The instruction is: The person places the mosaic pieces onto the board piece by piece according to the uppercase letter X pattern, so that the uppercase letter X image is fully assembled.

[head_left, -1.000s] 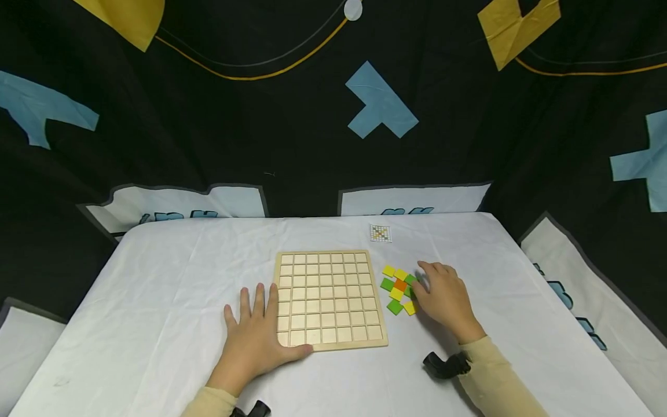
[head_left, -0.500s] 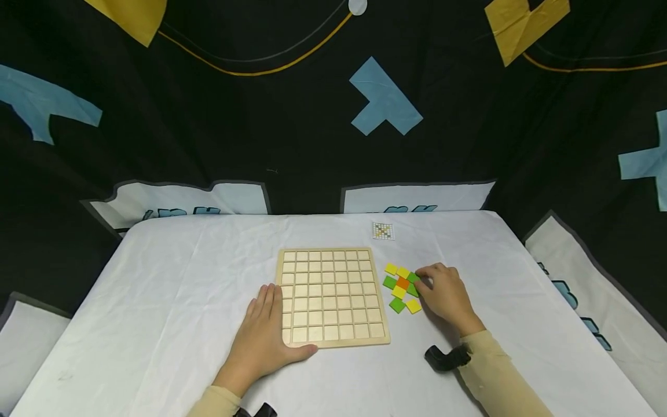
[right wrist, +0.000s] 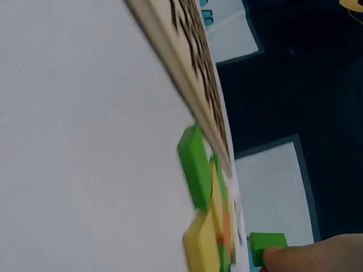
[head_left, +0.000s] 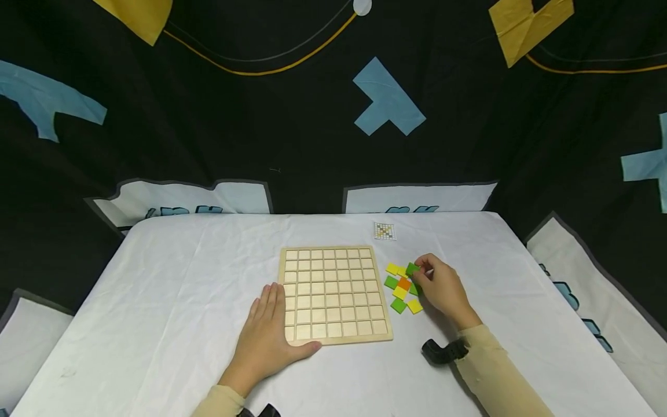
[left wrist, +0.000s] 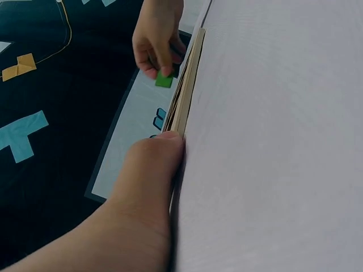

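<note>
My right hand (head_left: 443, 289) pinches a green square tile (head_left: 412, 269) between thumb and fingers, above the loose tiles. The same green tile (right wrist: 266, 245) shows at my fingertip in the right wrist view, and in the left wrist view it is lifted above the table. Flat beside the wooden grid board (head_left: 333, 294) lies my left hand (head_left: 268, 330), its fingers along the left edge and its thumb at the front-left corner. Several yellow and green tiles and an orange tile (head_left: 403, 283) lie to the right of the board.
A small printed grid card (head_left: 385, 231) lies behind the board, towards the table's far edge. White cloth (head_left: 172, 301) covers the table. A dark curtain (head_left: 302, 116) with blue and yellow shapes hangs behind.
My right fingers have closed on a green tile and raised it from the pile. The left hand's spread fingers have come together along the board's edge.
</note>
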`<action>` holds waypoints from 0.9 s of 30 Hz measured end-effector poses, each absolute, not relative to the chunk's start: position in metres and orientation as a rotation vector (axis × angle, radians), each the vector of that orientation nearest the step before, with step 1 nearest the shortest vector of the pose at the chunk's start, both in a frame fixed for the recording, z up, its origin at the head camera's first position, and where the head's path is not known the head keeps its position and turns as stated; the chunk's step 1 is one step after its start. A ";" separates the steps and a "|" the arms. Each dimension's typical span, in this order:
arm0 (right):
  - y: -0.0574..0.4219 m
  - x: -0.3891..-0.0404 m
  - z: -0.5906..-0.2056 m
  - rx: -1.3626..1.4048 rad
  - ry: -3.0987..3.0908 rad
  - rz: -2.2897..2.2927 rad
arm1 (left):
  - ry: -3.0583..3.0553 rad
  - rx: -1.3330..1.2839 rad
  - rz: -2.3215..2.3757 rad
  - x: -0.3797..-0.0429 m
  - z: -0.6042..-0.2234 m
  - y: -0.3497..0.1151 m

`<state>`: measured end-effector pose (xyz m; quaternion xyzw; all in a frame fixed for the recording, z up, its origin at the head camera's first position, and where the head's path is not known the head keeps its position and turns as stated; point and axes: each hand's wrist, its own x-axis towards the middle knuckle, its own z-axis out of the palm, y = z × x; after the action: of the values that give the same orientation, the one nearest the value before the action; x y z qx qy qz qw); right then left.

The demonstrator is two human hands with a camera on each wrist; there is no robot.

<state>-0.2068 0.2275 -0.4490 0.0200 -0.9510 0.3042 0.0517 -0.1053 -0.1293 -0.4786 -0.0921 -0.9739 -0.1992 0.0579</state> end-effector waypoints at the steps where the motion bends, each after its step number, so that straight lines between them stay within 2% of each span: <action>1: 0.224 -0.208 -0.448 0.063 -2.882 0.950 | -2.953 -0.279 -0.599 -0.106 -0.479 -0.129; 10: 0.166 -0.223 -0.439 0.184 -2.820 1.213 | -2.955 -0.267 -0.590 -0.107 -0.481 -0.129; 20: 0.088 -0.242 -0.441 0.467 -2.857 1.296 | -2.965 -0.249 -0.556 -0.105 -0.482 -0.130; 27: 0.054 -0.249 -0.440 0.591 -2.893 1.281 | -2.973 -0.261 -0.561 -0.105 -0.480 -0.131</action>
<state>-0.2493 0.0537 -0.4401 0.1836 -0.8982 0.3976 -0.0385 -0.1053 -0.1309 -0.4803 -0.0860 -0.9776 -0.1845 0.0525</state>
